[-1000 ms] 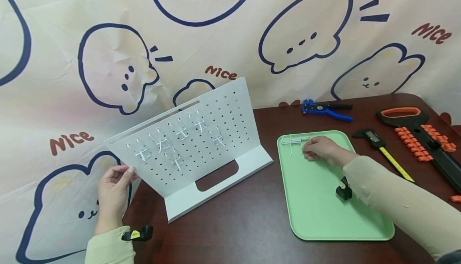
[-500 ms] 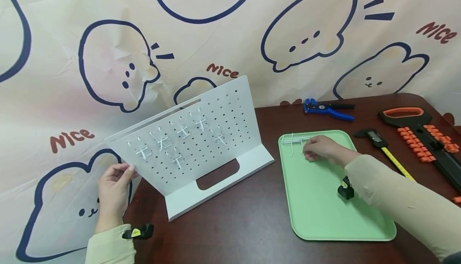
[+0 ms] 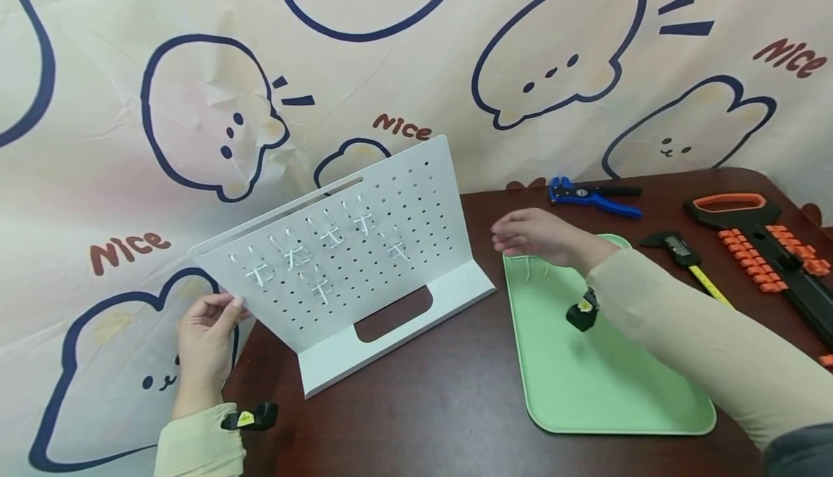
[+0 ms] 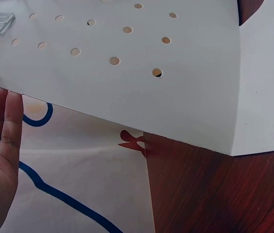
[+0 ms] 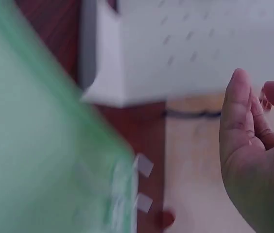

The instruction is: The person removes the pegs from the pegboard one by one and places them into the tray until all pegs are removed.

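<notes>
A white pegboard (image 3: 423, 209) stands tilted on the dark table, with several white wire hooks (image 3: 298, 259) fitted in its holes. My left hand (image 3: 203, 347) pinches the board's left edge, thumb in front and fingers behind; the left wrist view shows these fingers (image 4: 13, 121) under the edge. Over the far left corner of the green tray (image 3: 605, 368), my right hand (image 3: 545, 237) is raised, fingers stretched toward the board. In the right wrist view its thumb and fingers are apart with nothing visible between them. Below it lie more wire hooks (image 3: 528, 269), partly hidden by the hand.
Behind the tray lie blue-handled pliers (image 3: 592, 199). To its right are a digital caliper (image 3: 680, 253) with a yellow strip and a black tool with orange pieces (image 3: 748, 246). A printed cloth (image 3: 390, 79) hangs behind the table (image 3: 416, 419).
My right hand has left the hooks on the tray and moved up and left toward the pegboard, its fingers straightening. My left hand keeps its hold on the board.
</notes>
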A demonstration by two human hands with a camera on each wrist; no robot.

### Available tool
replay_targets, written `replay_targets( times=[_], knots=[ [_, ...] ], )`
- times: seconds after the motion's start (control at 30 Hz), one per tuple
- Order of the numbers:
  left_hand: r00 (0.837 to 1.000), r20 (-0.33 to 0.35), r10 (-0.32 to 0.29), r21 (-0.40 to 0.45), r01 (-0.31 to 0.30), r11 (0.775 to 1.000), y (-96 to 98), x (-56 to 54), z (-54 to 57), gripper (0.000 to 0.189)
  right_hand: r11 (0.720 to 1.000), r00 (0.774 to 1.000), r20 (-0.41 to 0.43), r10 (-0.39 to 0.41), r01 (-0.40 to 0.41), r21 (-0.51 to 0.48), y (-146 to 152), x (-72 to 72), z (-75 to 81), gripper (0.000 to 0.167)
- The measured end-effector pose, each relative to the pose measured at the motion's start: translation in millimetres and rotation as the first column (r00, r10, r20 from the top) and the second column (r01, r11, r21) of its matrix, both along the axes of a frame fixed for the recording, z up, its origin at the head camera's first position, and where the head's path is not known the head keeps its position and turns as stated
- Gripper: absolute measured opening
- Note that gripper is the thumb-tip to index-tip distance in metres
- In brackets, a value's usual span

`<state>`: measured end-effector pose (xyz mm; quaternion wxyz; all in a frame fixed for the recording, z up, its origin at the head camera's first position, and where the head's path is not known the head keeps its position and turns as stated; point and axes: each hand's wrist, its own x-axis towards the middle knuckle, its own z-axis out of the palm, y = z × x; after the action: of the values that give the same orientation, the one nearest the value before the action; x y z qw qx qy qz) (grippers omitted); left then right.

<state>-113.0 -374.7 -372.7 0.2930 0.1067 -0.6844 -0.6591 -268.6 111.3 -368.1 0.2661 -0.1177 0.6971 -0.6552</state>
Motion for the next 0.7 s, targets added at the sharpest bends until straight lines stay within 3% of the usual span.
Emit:
replay_targets(
  times=[0.33,0.53,0.7],
  knots=[
    [1.000,0.009,-0.004,-0.029,0.005,1.000,1.0,0.1,0.5,0.009,0.990,0.993,0.099,0.059,-0.045,-0.133,-82.6,6.2,42.0,0.033],
    [1.000,0.030,-0.008,-0.037,0.009,0.999,-2.3,-1.5,-1.4,0.004,0.973,0.987,0.130,0.098,-0.068,-0.220,-117.2,12.6,52.9,0.032],
    [1.000,0.030,-0.005,-0.027,0.006,1.000,-4.2,-0.2,-2.1,0.005,0.957,0.976,0.204,0.070,-0.007,-0.291,-143.4,18.2,54.5,0.034]
  ],
)
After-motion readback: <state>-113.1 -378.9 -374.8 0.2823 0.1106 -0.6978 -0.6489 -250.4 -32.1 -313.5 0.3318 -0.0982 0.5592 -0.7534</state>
